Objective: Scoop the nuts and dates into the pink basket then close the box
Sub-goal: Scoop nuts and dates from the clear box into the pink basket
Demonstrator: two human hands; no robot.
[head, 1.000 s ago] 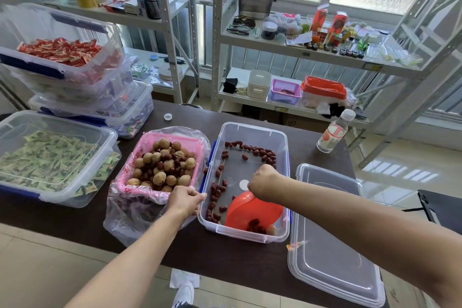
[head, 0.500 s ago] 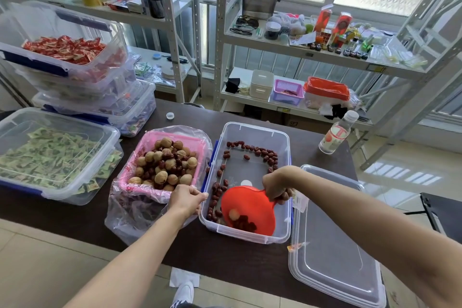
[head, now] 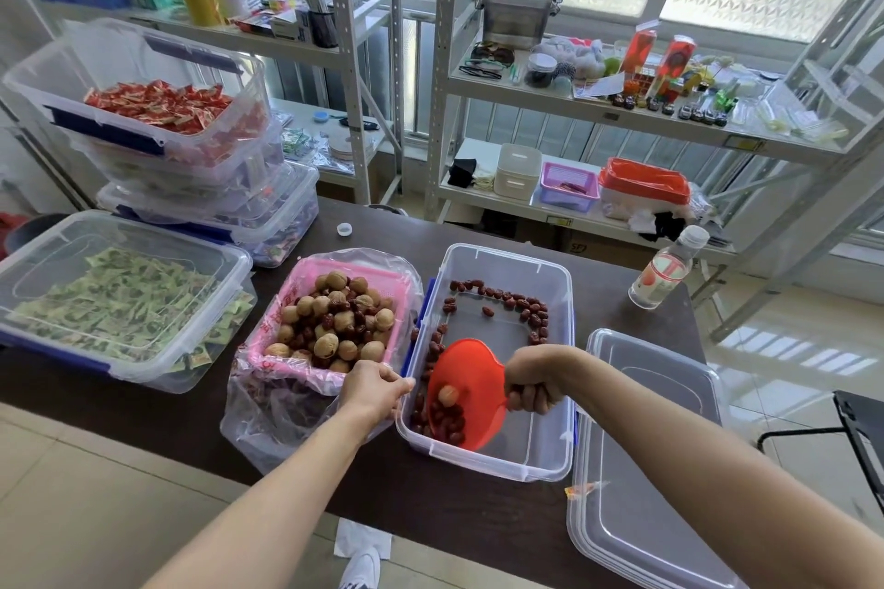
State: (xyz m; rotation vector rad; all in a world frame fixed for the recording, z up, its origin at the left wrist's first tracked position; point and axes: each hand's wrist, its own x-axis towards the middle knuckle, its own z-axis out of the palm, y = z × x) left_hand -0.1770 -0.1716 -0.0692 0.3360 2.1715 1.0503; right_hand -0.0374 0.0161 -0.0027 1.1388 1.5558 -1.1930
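Loaded scoop held over the near end of the box; pink basket steadied.

Right hand (head: 535, 385) fingers curled round the handle of the orange scoop (head: 466, 390), which carries one walnut and several dates, left of those fingers. Left hand (head: 373, 390) grips the pink basket (head: 306, 282) at its near rim; nuts heaped just beyond the fingertips. Clear box (head: 555, 397) open, dates along its walls; lid (head: 650, 469) flat beside it, right of the right hand.

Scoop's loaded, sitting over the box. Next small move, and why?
Probably carry the red scoop left over the pink basket and tip it. The right hand grips its handle, a walnut and some dates already lie in it, and the left hand steadies the basket's near corner. Loose dates remain in the clear box.
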